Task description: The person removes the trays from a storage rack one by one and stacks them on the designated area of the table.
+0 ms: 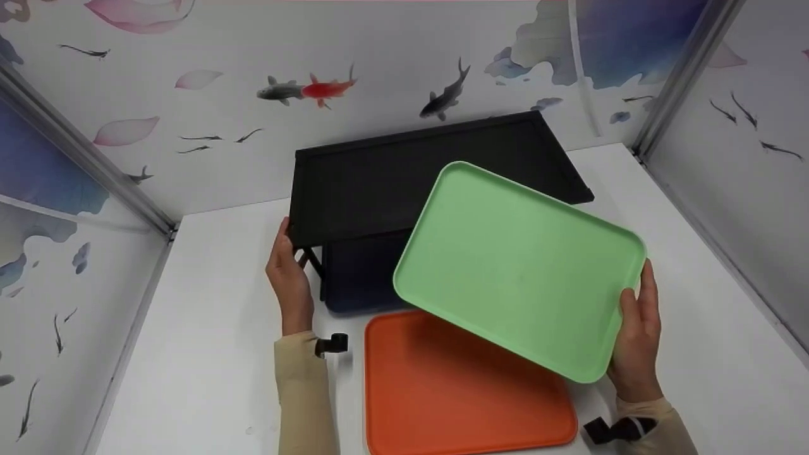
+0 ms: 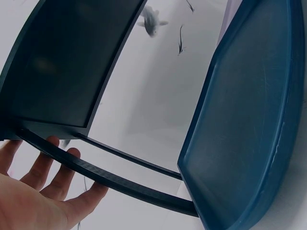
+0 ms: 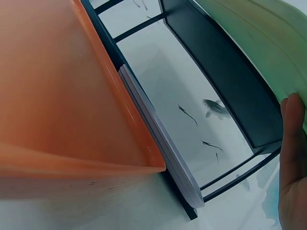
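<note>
My left hand (image 1: 291, 278) grips the left end of a black two-tier rack (image 1: 379, 183). In the left wrist view its fingers (image 2: 62, 179) pass behind the curved side bar. My right hand (image 1: 637, 335) holds a light green tray (image 1: 524, 272) by its right edge, thumb on top. The green tray is raised and tilted, overlapping part of the rack and an orange tray (image 1: 461, 404) in the head view. The orange tray lies on the table before the rack. Beneath the upper shelf sits a dark blue tray (image 1: 360, 278), partly hidden.
A white table (image 1: 208, 354) carries everything, enclosed by panels (image 1: 221, 38) printed with fish and petals. Pale, thin edges (image 3: 163, 143) show at the rack's lower level in the right wrist view. Metal posts (image 1: 689, 76) stand at the corners.
</note>
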`<state>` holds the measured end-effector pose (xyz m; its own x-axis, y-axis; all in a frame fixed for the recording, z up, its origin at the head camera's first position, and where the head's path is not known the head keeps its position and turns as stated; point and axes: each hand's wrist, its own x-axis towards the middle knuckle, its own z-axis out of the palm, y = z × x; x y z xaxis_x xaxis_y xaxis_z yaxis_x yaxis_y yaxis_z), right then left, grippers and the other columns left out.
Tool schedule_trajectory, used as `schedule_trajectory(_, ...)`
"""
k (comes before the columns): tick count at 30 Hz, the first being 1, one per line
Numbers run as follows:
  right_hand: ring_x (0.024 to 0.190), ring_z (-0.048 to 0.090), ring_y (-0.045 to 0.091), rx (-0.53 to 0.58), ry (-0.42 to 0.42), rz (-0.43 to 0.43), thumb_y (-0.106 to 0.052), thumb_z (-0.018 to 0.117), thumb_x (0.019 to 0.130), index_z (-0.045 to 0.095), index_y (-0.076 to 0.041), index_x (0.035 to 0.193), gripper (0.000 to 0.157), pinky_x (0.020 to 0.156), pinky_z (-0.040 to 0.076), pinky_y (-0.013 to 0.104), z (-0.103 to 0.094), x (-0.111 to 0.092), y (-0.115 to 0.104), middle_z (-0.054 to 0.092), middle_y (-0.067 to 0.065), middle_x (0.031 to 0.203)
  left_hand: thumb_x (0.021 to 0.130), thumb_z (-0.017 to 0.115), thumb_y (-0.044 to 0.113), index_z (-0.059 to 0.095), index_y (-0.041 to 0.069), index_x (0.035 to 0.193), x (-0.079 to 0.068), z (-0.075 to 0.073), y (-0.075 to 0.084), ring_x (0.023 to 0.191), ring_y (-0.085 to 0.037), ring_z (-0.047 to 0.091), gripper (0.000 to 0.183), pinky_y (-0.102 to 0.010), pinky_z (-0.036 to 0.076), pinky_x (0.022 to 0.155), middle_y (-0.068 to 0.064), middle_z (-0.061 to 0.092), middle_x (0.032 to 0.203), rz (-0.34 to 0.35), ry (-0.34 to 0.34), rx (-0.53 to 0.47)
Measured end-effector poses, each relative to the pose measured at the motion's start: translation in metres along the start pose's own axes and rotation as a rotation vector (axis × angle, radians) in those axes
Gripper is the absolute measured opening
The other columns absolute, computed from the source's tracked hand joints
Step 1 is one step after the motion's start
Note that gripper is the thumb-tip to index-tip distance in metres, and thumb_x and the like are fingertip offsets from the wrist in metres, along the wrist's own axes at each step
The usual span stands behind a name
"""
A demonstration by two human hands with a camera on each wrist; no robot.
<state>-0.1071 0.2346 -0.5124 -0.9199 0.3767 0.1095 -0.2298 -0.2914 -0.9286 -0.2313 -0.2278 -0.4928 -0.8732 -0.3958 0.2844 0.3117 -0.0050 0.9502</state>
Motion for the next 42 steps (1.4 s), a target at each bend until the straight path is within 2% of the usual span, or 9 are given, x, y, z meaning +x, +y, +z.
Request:
schedule_trajectory(10, 0.134, 0.044, 0.017, -0.031, -0.032, -0.001, -0.028, 0.041, 0.111, 0.020, -0.039, 0.163, 0.057, 0.100, 0.047, 0.023, -0.0001, -0.0008, 0.0002, 0.024, -0.004, 0.167, 0.111, 0.040, 0.043, 0.050, 0.020, 0.153, -0.0007, 0.0006, 0.0012, 0.141, -0.014, 0.048, 0.049, -0.053, 0.040, 0.114, 0.005, 0.052, 0.154, 0.006, 0.003, 0.011)
schedule_trajectory(21, 0.143, 0.035, 0.016, -0.038, -0.061, 0.005, -0.029, 0.039, 0.112, 0.016, -0.037, 0.164, 0.058, 0.105, 0.042, 0.020, -0.0002, -0.0024, 0.0007, 0.016, -0.006, 0.170, 0.111, 0.040, 0.042, 0.051, 0.025, 0.152, -0.0011, -0.0014, -0.0004, 0.144, -0.016, 0.044, 0.046, -0.053, 0.037, 0.117, 0.004, 0.050, 0.155, -0.003, -0.008, -0.009)
schedule_trajectory(27, 0.146, 0.032, 0.018, -0.041, -0.071, -0.006, -0.027, 0.038, 0.112, 0.016, -0.035, 0.165, 0.058, 0.107, 0.040, 0.021, 0.0006, -0.0025, 0.0005, 0.016, -0.005, 0.170, 0.111, 0.040, 0.041, 0.050, 0.023, 0.153, -0.0009, -0.0014, -0.0006, 0.145, -0.015, 0.044, 0.046, -0.052, 0.037, 0.117, 0.004, 0.049, 0.156, -0.001, -0.008, -0.014)
schedule_trajectory(37, 0.145, 0.034, 0.017, -0.050, -0.075, 0.004, -0.028, 0.039, 0.112, 0.016, -0.035, 0.165, 0.058, 0.105, 0.042, 0.020, 0.0010, -0.0027, 0.0004, 0.017, -0.004, 0.170, 0.111, 0.040, 0.041, 0.051, 0.021, 0.153, -0.0006, -0.0001, 0.0009, 0.142, -0.015, 0.047, 0.047, -0.053, 0.040, 0.114, 0.005, 0.051, 0.155, 0.017, -0.004, -0.009)
schedule_trajectory(42, 0.146, 0.032, 0.017, -0.050, -0.086, 0.001, -0.028, 0.039, 0.112, 0.017, -0.036, 0.164, 0.057, 0.106, 0.041, 0.020, 0.0008, -0.0029, 0.0009, 0.016, -0.004, 0.170, 0.112, 0.040, 0.039, 0.050, 0.019, 0.153, -0.0007, -0.0004, 0.0010, 0.143, -0.016, 0.046, 0.047, -0.054, 0.038, 0.115, 0.003, 0.050, 0.155, 0.008, -0.003, -0.021)
